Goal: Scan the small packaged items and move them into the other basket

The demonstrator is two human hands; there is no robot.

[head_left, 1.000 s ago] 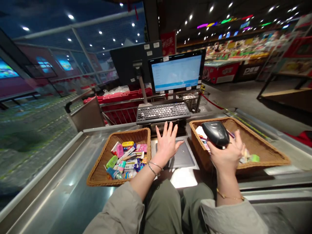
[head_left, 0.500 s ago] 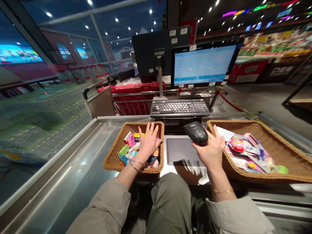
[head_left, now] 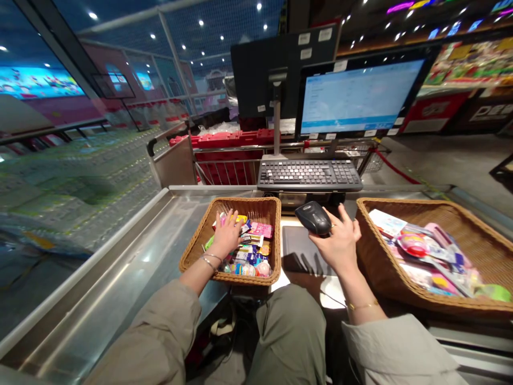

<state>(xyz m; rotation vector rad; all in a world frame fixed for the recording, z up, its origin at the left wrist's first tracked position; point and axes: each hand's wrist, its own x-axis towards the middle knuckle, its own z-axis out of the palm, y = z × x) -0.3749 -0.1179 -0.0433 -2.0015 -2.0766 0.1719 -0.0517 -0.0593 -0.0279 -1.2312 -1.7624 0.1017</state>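
My left hand (head_left: 227, 235) is over the left wicker basket (head_left: 276, 214), fingers spread, with nothing seen in its grasp. Small packaged goods lie in that basket, among them a pink packet (head_left: 262, 230) and a pale pink round item (head_left: 263, 268); the hand hides some of them. In my right hand (head_left: 340, 238) is a black barcode scanner (head_left: 313, 217), its head pointing left above a grey scale plate (head_left: 294, 238). To the right, a larger wicker basket (head_left: 368, 256) holds several packaged things, including a red-and-pink one (head_left: 414, 245) and a white card (head_left: 387, 223).
A keyboard (head_left: 308, 174) and a lit monitor (head_left: 360, 101) stand behind the counter, beside a second screen's dark back (head_left: 276, 69). The metal counter (head_left: 140, 256) runs along the left. Red crates (head_left: 228, 155) and a shopping cart are beyond.
My left hand has shifted left within the left basket, uncovering more packets on its right side. The right hand has moved away from the right basket with the scanner. The view has turned slightly.
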